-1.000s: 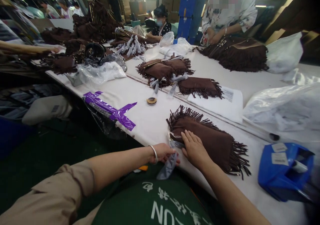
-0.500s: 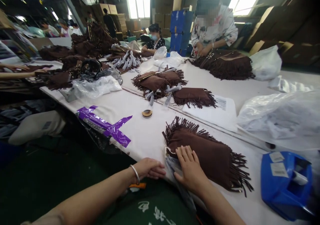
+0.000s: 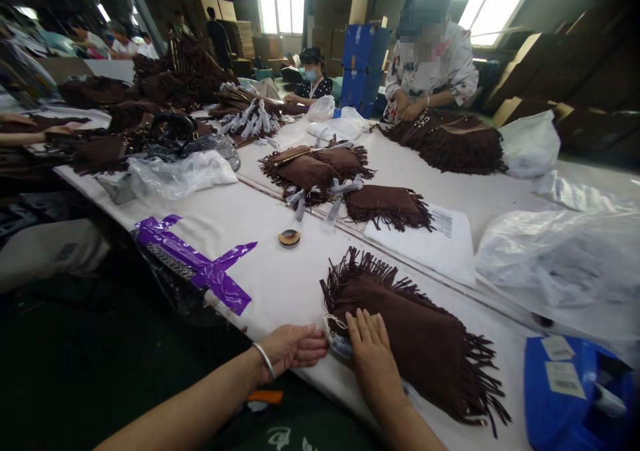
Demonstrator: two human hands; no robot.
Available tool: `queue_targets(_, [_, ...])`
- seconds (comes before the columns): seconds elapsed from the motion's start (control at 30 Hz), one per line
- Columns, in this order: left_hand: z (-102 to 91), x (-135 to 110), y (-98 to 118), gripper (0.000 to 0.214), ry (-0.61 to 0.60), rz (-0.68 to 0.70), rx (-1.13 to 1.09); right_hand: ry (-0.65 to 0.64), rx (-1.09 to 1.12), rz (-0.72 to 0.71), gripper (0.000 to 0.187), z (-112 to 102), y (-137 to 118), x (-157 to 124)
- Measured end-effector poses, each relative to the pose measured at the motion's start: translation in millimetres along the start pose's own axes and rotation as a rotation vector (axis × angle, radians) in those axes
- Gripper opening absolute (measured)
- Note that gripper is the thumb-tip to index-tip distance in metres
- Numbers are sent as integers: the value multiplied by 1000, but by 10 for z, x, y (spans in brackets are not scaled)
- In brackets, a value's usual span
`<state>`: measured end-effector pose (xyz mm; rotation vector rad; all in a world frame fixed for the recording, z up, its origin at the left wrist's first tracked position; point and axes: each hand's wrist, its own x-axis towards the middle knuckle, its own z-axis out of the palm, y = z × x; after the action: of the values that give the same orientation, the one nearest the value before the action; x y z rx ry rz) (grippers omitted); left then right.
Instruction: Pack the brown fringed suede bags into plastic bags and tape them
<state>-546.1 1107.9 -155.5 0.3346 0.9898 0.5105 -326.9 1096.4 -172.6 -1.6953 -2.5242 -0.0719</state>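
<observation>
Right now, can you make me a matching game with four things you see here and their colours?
Things:
1. nearest fringed bag
2. tape strips
3. plastic box
4. bracelet

Colours:
A. silver
B. blue
C. brown
D. purple

Pairs: 1-C, 2-D, 3-B, 4-A.

Brown fringed suede bag (image 3: 425, 347) — flat on table
</observation>
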Motion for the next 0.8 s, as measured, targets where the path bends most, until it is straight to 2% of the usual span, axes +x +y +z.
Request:
queue_targets(0.13, [66,158,28,53,-67,-10,-135,16,10,-99,55,-39,130,86])
queue_targets(0.3, [376,594,166,29,-202,63,-294,-6,31,-153,59,-117,251,112])
queue_targets(0.43, [528,856,284,29,-122,67,-272,26,52,-158,61,-85,262,83])
queue_targets(0.67, [613,987,415,33,48,219,-231,123,75,-128,64,-18,199,87])
queue_targets(0.73, [624,1018,445,36,42,216,-284,147,68,-135,65,-16,178,91])
queue_targets(0.8, [622,1041,468,41,-31,179,-360,153,59,-145,65,-19,170,88])
